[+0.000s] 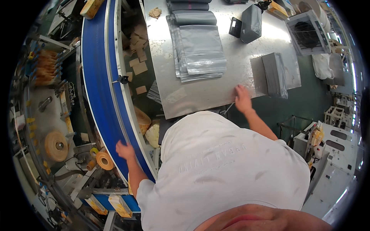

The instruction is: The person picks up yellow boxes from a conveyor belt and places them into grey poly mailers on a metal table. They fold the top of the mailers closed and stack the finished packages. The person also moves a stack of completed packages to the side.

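Observation:
My left hand (125,151) is over the blue conveyor belt (95,73), its fingers apart and nothing seen in them. Whether it touches the belt I cannot tell. At the near edge of the metal table (200,96), my right hand (243,99) has its fingers stretched out on or just above the top, holding nothing. Beyond it lies an overlapping stack of flat grey plastic bags (202,48). Another grey stack (274,75) sits by the table's right edge, to the right of that hand. A grey plastic-covered block (252,24) stands farther back beside a small black object (235,27).
Yellow-and-white packs (120,206) lie at the belt's near end, with a similar pack (91,8) at its far end. Cardboard pieces (139,68) litter the floor between belt and table. Tape rolls (105,159) and machinery stand left; a fan (306,32) is at the back right.

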`<state>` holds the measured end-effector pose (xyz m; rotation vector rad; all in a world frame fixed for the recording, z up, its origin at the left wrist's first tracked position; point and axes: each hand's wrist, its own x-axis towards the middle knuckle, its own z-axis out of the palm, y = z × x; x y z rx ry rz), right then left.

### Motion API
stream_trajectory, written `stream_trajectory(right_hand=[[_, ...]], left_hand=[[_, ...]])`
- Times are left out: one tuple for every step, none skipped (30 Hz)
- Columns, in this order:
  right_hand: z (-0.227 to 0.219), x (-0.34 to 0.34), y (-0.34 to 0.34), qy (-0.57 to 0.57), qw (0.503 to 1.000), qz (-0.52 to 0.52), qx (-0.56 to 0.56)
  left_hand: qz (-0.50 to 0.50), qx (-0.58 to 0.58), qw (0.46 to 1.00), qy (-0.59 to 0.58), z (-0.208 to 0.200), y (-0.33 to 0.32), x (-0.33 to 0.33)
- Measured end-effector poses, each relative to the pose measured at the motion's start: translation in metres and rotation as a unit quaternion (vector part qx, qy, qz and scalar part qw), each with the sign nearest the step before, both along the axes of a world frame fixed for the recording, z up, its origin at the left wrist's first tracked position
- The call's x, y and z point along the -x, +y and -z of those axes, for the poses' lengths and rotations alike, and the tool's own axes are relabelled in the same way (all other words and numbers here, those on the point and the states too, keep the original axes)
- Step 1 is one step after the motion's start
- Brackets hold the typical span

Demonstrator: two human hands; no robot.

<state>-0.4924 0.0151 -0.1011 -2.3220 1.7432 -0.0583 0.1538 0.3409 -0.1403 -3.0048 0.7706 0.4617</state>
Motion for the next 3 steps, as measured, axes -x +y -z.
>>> stream_trajectory(right_hand=[[0.01,-0.018,0.018,0.018,0.999,0.011,0.042],[0.014,-0.031,0.026,0.018,0.999,0.041,0.029],[0.016,-0.039,0.028,0.016,0.997,0.069,0.024]], left_hand=[[-0.027,-0.037,0.999,0.005,0.001,0.018,-0.006],[-0.055,-0.073,0.996,0.009,0.0,0.034,-0.011],[-0.053,-0.071,0.996,0.013,0.008,0.036,-0.019]])
